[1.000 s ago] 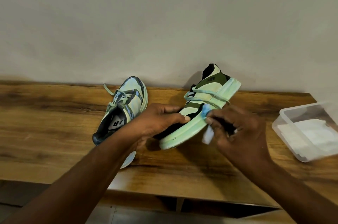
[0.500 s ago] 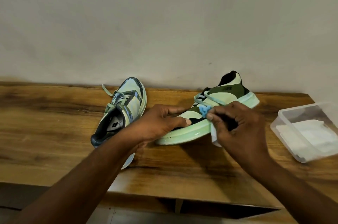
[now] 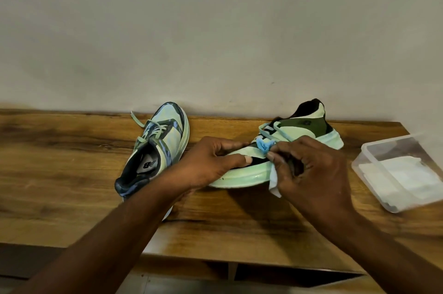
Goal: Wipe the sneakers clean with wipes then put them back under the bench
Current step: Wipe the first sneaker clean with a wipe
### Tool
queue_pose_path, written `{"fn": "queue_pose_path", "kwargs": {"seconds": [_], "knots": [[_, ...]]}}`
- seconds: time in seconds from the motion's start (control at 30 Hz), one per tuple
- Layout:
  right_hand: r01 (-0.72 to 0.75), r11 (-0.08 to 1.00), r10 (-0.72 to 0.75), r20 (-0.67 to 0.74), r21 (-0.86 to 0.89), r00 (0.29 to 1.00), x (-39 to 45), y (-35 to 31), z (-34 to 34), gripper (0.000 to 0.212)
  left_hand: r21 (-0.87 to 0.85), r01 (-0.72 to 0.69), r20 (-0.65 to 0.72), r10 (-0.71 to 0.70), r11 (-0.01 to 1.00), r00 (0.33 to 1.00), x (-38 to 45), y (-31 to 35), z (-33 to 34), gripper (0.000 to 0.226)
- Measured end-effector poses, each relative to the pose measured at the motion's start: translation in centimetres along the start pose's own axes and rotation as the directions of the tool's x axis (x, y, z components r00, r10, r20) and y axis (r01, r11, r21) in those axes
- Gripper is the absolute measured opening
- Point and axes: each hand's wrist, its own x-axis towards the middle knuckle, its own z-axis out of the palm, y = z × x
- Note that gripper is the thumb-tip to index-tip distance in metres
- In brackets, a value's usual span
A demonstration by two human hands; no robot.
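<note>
Wooden bench (image 3: 72, 185): two sneakers (image 3: 155, 149), plastic tub (image 3: 374, 169).

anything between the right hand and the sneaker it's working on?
Only the pale blue-white wipe, as intended. The right hand pinches it against the side of the mint-green and olive sneaker, which the left hand steadies at the toe on the wooden bench top. Nothing else intervenes.

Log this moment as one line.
left hand holds sneaker | right hand rubs wipe on it | step: wiping
</note>
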Motion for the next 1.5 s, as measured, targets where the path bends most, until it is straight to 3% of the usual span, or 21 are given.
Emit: {"fn": "queue_pose_path", "kwargs": {"seconds": [0.1,0.2,0.27,0.43,0.5,0.67,0.73,0.8,0.87,0.9,0.97,1.07,1.3,1.5], "knots": [[0.05,0.999,-0.05,-0.006,0.017,0.999,-0.6,-0.8,0.8,0.022,0.055,-0.025,-0.025,0.026,0.998,0.999,0.3,-0.2,0.0,0.033],[0.17,0.979,-0.181,0.092,0.109,0.979,-1.3,-1.5,1.4,0.02,0.041,-0.015,-0.019,0.015,0.999,1.0,0.4,-0.4,-0.1,0.032],[0.203,0.976,-0.211,0.112,0.078,0.971,-0.8,-0.8,1.0,0.019,0.046,-0.006,-0.013,0.007,0.999,1.0,0.4,-0.3,-0.3,0.03],[-0.082,0.997,0.082,-0.025,-0.014,0.996,1.2,2.5,-0.2,0.022,0.036,0.043,-0.053,-0.042,0.998,0.998,0.6,-0.2,-0.4,0.022],[-0.078,0.997,0.078,-0.023,0.025,0.997,0.7,2.0,0.5,0.021,0.024,0.047,-0.075,-0.045,0.999,0.996,0.8,-0.3,-0.2,0.021],[0.094,0.991,-0.098,0.027,0.099,0.995,-0.1,0.3,1.6,0.024,0.018,0.064,-0.104,-0.062,0.998,0.993,0.8,-0.1,-0.3,0.025],[0.016,0.997,-0.017,0.006,0.079,1.0,0.7,1.4,1.2,0.022,0.013,0.041,-0.125,-0.039,0.999,0.991,0.6,-0.2,-0.2,0.024],[-0.069,0.994,0.072,-0.029,0.087,0.997,1.2,2.4,0.8,0.02,0.109,-0.042,-0.258,0.069,0.993,0.964,0.3,-0.2,0.0,0.033],[-0.098,0.991,0.103,-0.041,0.095,0.994,1.3,2.8,0.8,0.02,0.364,-0.17,-0.397,0.318,0.916,0.861,-0.4,-0.1,0.3,0.047],[-0.101,0.99,0.105,-0.038,0.096,0.994,1.2,2.8,0.8,0.021,0.479,-0.241,-0.38,0.447,0.844,0.81,-0.8,0.1,0.6,0.052],[-0.105,0.989,0.108,-0.031,0.102,0.994,1.2,2.8,0.9,0.022,0.643,-0.329,-0.236,0.587,0.692,0.774,-1.6,0.6,1.4,0.057],[-0.11,0.99,0.114,-0.039,0.092,0.993,1.3,2.8,0.8,0.021,0.806,-0.322,-0.096,0.647,0.496,0.757,-1.9,0.2,2.6,0.049],[0.133,0.986,-0.134,0.006,0.098,0.991,-0.5,0.8,1.6,0.023,0.821,-0.319,-0.079,0.646,0.474,0.759,-1.9,0.1,2.6,0.036],[-0.179,0.983,0.175,-0.07,-0.042,0.982,1.3,3.6,0.2,0.023,0.839,-0.297,-0.072,0.635,0.455,0.769,-2.0,0.6,3.0,0.039]]}}
